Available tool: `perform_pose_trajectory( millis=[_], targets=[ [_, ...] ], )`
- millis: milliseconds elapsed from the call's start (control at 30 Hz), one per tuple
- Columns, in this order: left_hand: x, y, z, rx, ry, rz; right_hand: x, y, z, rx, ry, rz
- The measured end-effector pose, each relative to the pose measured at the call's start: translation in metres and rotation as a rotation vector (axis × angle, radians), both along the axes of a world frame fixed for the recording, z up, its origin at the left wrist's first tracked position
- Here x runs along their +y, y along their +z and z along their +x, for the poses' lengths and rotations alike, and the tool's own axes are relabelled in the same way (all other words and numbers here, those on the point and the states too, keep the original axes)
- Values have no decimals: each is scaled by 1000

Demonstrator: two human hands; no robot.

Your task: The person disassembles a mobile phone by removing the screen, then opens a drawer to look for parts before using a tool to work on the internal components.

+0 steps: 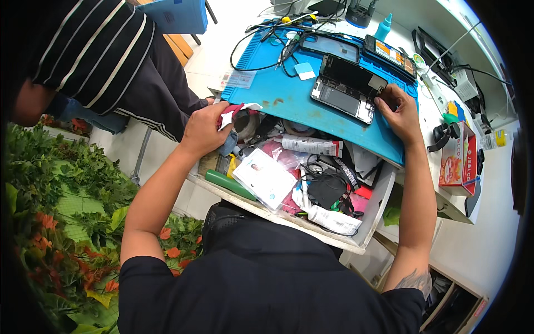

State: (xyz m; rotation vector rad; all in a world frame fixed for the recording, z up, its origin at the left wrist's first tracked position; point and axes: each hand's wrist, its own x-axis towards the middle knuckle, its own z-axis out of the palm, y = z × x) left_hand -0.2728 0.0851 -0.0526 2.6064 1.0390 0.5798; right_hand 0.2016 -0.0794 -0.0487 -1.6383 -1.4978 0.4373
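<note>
On the blue work mat (295, 103) lies an opened phone (340, 99), its battery and inner boards bare, its dark screen part (347, 72) folded back along the far side. My right hand (399, 114) is closed at the phone's right edge, thumb and fingers pinching there; the exact grip is partly hidden. At the left end of the pulled-out drawer (374, 220), my left hand (204, 129) is closed on a crumpled red and white cloth (232, 113). Near the left hand, a white card with a small photo (266, 177) lies on top of the drawer's clutter.
The drawer holds tubes (311, 145), coiled black cables (325, 186) and a green cylinder (229, 185). Behind the phone lie an empty phone frame (331, 47) and another opened phone (389, 55). A red box (459, 161) stands right. A person in a striped shirt (100, 50) is at left.
</note>
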Motion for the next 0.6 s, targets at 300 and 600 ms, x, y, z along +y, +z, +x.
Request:
perform_pose_trajectory(
  millis=[300, 600],
  targets=[
    [-10, -4, 0, -32, -22, 19, -1, -3, 5, -39, -27, -21],
    [-43, 0, 21, 192, -574, 504, 0, 3, -2, 22, -9, -15]
  ],
)
